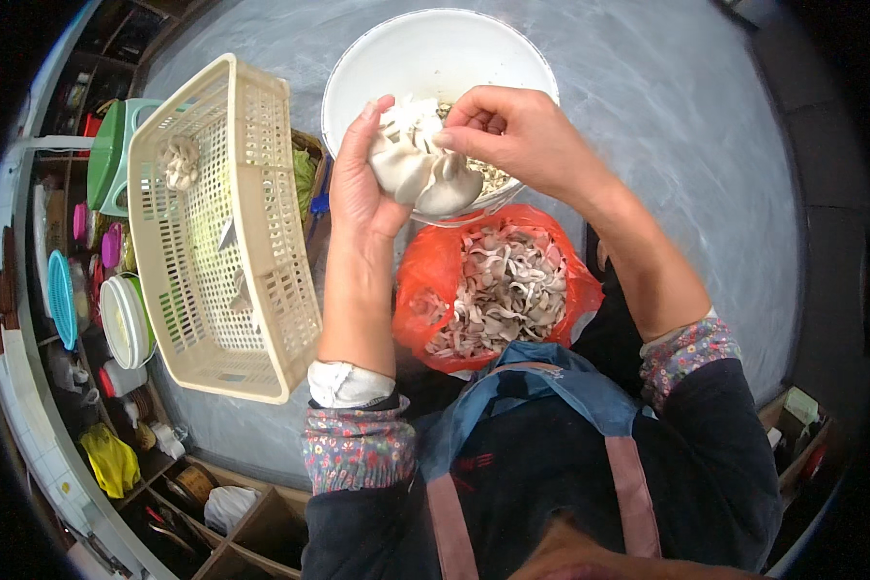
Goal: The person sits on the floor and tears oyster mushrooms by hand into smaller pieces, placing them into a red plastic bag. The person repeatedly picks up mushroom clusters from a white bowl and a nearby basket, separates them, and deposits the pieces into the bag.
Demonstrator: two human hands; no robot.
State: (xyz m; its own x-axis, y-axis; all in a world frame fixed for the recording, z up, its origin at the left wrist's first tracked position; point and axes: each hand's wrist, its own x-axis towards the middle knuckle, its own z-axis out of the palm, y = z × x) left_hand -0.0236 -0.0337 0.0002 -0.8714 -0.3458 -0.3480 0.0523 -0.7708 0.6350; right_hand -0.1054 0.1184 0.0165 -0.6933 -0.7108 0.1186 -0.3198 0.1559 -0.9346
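Observation:
My left hand point(362, 174) cradles a cluster of pale oyster mushrooms point(424, 170), its caps facing down and towards me. At the right side of this cluster, the thumb tip of my right hand point(529, 138) touches it, with the fingers curled. Whether a piece is pinched between those fingers is hidden. Both hands are over the near part of a white basin point(435, 47), which has small pale and dark bits point(494, 180) in its bottom. Closer to my body, an open red plastic bag point(428, 254) is full of torn oyster mushrooms point(511, 290).
Left of me, a cream perforated plastic basket point(261, 239) tilts, holding a small mushroom cluster point(180, 163) and a knife blade point(226, 233). Beyond are a green-lidded container point(107, 159), a white-lidded tub point(123, 322) and wooden shelf compartments point(268, 525). A grey floor point(689, 181) extends right.

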